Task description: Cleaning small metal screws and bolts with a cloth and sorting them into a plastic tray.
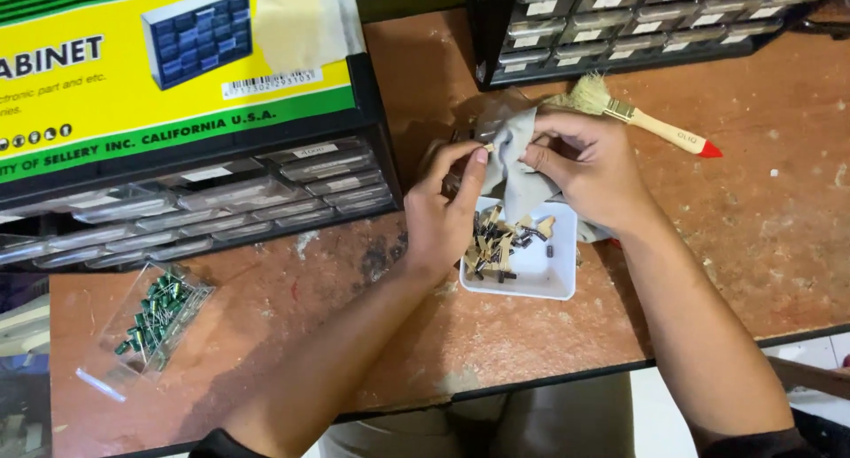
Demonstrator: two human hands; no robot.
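Above the white tray [558, 281], near the middle of the brown table [753, 219], both hands work on a grey cloth [518, 170]. The left hand [443, 214] pinches a small pale-tipped component [488, 146] between thumb and forefinger against the cloth's edge; the right hand [589, 170] grips the cloth, its fingers curled and pressed into the folds. The tray beneath holds a heap of small dark and tan parts [500, 241].

Wiping such a small piece probably goes best with a light pinch and short strokes kept over the tray, so anything that slips lands among the others.

Room is tight behind: a drawer cabinet with a yellow box on top [186, 112] stands just left, another drawer cabinet [637, 24] behind, and a paintbrush [637, 117] lies just beyond the right hand. A clear bag of green parts [155, 321] lies well apart at left. The table's front edge is near the tray; open surface lies to the right.
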